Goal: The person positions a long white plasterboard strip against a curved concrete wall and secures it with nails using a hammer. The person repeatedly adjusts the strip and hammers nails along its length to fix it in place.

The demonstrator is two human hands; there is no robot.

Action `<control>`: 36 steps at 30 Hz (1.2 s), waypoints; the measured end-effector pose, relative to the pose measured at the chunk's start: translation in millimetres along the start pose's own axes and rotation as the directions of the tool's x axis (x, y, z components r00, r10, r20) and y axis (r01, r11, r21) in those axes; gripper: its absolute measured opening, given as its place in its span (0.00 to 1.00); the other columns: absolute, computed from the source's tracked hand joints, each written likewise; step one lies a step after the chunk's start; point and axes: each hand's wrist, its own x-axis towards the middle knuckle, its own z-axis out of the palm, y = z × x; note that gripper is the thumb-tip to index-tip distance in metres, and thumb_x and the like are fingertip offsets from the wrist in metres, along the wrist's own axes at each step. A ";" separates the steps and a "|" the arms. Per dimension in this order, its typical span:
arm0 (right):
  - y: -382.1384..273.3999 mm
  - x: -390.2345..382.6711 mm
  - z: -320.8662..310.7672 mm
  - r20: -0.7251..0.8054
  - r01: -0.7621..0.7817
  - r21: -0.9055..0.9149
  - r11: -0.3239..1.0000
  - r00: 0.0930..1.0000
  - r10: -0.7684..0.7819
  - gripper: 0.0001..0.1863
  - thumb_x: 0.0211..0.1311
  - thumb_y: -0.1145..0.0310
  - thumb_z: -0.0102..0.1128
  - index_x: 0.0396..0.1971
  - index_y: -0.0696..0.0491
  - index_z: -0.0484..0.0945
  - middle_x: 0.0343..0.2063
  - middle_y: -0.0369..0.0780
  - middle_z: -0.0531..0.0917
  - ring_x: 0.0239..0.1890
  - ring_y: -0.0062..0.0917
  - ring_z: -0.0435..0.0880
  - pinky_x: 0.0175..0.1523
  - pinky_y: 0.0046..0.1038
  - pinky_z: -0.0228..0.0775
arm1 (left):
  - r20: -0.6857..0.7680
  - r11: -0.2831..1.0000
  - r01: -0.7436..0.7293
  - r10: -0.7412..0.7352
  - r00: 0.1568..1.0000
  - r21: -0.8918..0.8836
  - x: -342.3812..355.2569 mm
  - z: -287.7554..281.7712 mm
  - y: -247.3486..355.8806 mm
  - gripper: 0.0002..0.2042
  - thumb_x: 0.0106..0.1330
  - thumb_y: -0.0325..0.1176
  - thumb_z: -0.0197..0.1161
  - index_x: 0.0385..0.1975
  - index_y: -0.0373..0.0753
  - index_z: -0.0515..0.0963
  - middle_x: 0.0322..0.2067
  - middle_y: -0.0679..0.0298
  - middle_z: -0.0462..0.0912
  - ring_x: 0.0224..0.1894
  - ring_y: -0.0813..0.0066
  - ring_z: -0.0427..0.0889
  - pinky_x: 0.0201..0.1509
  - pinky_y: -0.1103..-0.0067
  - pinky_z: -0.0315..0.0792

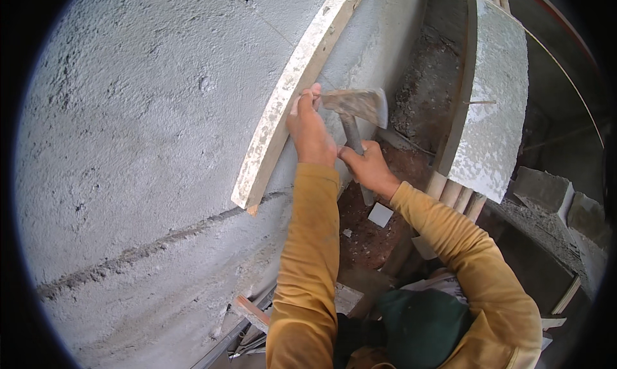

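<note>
A long wooden board (276, 122), spotted with pale mortar, lies slanted against the rough grey plastered wall (141, 144). Beside its right edge is my left hand (312, 132), fingertips pinched together close to the wood. Whatever is in that pinch is too small or hidden to make out. My right hand (371, 168) grips the handle of a hatchet (355, 105) with a worn metal head. The blunt end of the head is right by my left fingertips, and its broad edge faces right. The handle's lower end sticks out below my right fist.
To the right, a mortar-smeared plank (491, 105) rests on round poles (453, 194). A thin cord (559, 57) curves past it. Concrete blocks (543, 188) stand at far right. Below lie reddish soil (360, 237), a white square piece (380, 215) and scrap wood (252, 312).
</note>
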 end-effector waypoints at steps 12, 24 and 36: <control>-28.7 45.6 -10.5 -0.019 -0.036 -0.062 0.997 0.999 0.035 0.20 0.61 0.55 0.60 0.30 0.60 0.76 0.14 0.35 0.72 0.12 0.18 0.68 0.18 0.25 0.60 | 0.083 0.976 0.032 -0.050 0.995 0.215 -8.1 -16.4 16.2 0.18 0.69 0.42 0.53 0.48 0.34 0.76 0.54 0.55 0.77 0.62 0.61 0.69 0.64 0.61 0.59; -37.7 46.4 -18.5 -0.030 -0.064 -0.258 0.964 0.998 0.058 0.23 0.60 0.53 0.59 0.28 0.64 0.75 0.15 0.41 0.74 0.13 0.26 0.73 0.19 0.31 0.66 | 0.796 -0.800 -0.440 0.075 0.600 0.407 -28.0 -105.1 77.2 0.46 0.47 0.46 0.74 0.69 0.50 0.58 0.67 0.70 0.63 0.72 0.67 0.57 0.73 0.48 0.38; -105.0 16.8 -87.6 -0.158 0.013 -0.868 0.497 0.941 -0.299 0.27 0.66 0.48 0.51 0.39 0.62 0.76 0.23 0.48 0.81 0.28 0.37 0.84 0.40 0.38 0.77 | 0.840 -0.784 -0.445 0.171 0.514 0.432 -19.1 -114.4 64.4 0.43 0.47 0.37 0.70 0.68 0.48 0.60 0.66 0.69 0.65 0.72 0.67 0.57 0.74 0.49 0.38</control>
